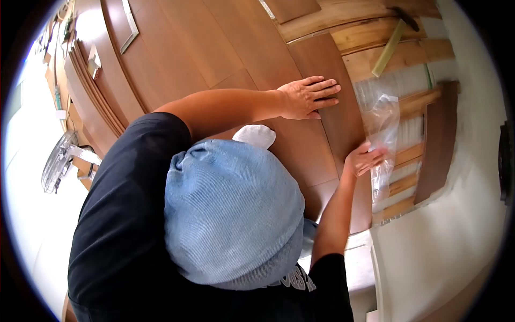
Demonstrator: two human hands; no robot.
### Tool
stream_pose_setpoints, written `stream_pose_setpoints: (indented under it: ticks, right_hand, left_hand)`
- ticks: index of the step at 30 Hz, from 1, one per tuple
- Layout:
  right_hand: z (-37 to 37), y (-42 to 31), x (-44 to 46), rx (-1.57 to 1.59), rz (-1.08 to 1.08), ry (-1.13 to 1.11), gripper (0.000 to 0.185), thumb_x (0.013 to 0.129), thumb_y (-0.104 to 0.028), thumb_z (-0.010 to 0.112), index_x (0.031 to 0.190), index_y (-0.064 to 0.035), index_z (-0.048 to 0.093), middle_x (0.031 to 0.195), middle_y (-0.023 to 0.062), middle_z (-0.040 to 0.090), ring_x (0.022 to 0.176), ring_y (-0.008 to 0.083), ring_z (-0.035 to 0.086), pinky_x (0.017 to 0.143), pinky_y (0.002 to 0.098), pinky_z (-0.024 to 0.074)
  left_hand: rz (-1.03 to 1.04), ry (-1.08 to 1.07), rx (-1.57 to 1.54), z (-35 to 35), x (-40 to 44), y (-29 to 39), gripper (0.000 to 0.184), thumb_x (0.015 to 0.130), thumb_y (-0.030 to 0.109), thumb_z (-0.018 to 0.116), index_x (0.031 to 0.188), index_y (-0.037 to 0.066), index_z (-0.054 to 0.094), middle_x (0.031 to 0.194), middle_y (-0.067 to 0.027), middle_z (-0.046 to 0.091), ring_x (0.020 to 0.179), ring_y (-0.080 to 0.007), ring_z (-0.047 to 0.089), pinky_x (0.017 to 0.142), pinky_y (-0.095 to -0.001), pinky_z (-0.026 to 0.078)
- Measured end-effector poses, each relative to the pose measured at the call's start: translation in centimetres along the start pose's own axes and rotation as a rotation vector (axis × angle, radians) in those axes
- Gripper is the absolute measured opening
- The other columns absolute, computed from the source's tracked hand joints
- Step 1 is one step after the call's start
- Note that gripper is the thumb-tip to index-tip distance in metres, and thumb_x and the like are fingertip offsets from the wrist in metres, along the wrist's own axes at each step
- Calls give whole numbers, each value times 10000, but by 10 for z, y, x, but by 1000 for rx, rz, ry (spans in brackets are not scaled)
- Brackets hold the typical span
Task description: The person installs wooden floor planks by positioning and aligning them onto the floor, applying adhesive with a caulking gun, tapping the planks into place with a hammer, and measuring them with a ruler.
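My left hand (311, 97) lies palm down with its fingers stretched out on a brown floor plank (327, 56) at the edge of the laid boards. Lower and to the right, my right hand (366, 159) is held past the plank's edge, fingers extended and the tips slightly blurred. No object shows in it. Clear plastic sheeting (383, 115) lies around and beyond that hand, over the wooden battens (407, 155). My bent knee in blue denim (230, 209) hides part of the floor, and a white sock (255, 136) shows beyond it.
A hammer-like tool (405, 20) and a yellowish strip (388, 48) lie on the battens. A loose brown board (437, 145) rests near the white wall (483, 107). Leftward are a metal square (129, 29), stacked planks (91, 88) and a fan (59, 161).
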State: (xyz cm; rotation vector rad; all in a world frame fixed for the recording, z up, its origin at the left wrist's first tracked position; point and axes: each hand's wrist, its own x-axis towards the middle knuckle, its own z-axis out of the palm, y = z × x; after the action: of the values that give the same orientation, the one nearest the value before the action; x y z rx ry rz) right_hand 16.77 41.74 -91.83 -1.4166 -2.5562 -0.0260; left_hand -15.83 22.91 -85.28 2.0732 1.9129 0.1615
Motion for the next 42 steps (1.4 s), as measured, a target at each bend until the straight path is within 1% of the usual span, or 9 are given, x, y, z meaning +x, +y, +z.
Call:
stream_pose_setpoints:
  ticks: [11, 13, 19, 25, 30, 31, 33, 38, 42]
  right_hand:
    - [-79, -73, 65, 207, -141, 341, 706, 1060, -371, 598, 1582, 35, 350, 1636, 345, 291, 1474, 526, 344, 1179, 656, 293]
    - [-25, -30, -4, -62, -212, -85, 697, 1044, -364, 624, 1549, 52, 385, 1624, 354, 305, 1462, 527, 351, 1182, 649, 291]
    - [-68, -93, 94, 302, -249, 6, 661, 990, -312, 707, 1511, 8, 457, 1574, 334, 394, 1433, 522, 393, 1178, 601, 337]
    - [5, -180, 262, 390, -10, -433, 851, 917, -415, 775, 1546, 17, 398, 1502, 299, 517, 1448, 447, 444, 1178, 494, 413]
    - [-12, -176, 307, 76, 68, -708, 639, 820, -355, 795, 1297, 53, 676, 1236, 289, 724, 1207, 470, 672, 1032, 470, 540]
    - [7, -142, 316, 272, 57, -684, 370, 793, -338, 781, 985, -23, 755, 955, 178, 763, 859, 361, 738, 760, 453, 589]
    - [-31, -114, 331, 675, 297, -781, 243, 855, -290, 762, 895, -72, 662, 778, 51, 641, 655, 188, 605, 577, 371, 491]
    - [-117, 6, 173, 1509, 331, -852, 158, 1008, -158, 640, 1101, -36, 601, 761, 15, 573, 674, 119, 563, 598, 317, 481]
    - [-205, 32, 103, 1221, 384, -649, 145, 1043, -171, 639, 1120, -51, 614, 727, 1, 571, 645, 109, 557, 604, 299, 487]
  left_hand:
    - [-6, 5, -69, 0, 0, 1, 663, 1094, 552, 435, 1654, 204, 363, 1783, -76, 175, 1648, -252, 136, 1333, -460, 129]
    - [-1, -4, -69, -4, 2, -1, 666, 1093, 550, 439, 1654, 201, 357, 1785, -79, 164, 1649, -256, 133, 1336, -463, 130]
    - [6, 23, -57, -7, 1, -5, 652, 1085, 519, 470, 1644, 198, 380, 1776, -81, 198, 1641, -253, 164, 1324, -459, 160]
    - [23, 87, -71, -3, 3, -11, 648, 1064, 493, 498, 1628, 187, 416, 1760, -85, 251, 1628, -260, 212, 1315, -458, 176]
    - [-3, 43, -66, -3, 3, -3, 638, 1074, 474, 443, 1638, 177, 407, 1772, -79, 220, 1636, -247, 188, 1316, -443, 155]
    - [-8, 50, -68, -1, 3, -2, 640, 1067, 473, 463, 1634, 180, 414, 1769, -74, 230, 1632, -246, 200, 1313, -443, 165]
    - [-12, 74, -60, 0, 4, -1, 642, 1052, 466, 507, 1622, 182, 433, 1759, -71, 257, 1626, -249, 219, 1308, -446, 185]
    - [-2, 152, -121, 4, 5, 0, 683, 978, 387, 663, 1595, 170, 465, 1724, -97, 323, 1603, -276, 277, 1288, -472, 267]
    - [-12, 136, -55, 5, 6, 5, 658, 978, 360, 661, 1580, 165, 482, 1726, -99, 318, 1610, -279, 259, 1291, -487, 244]
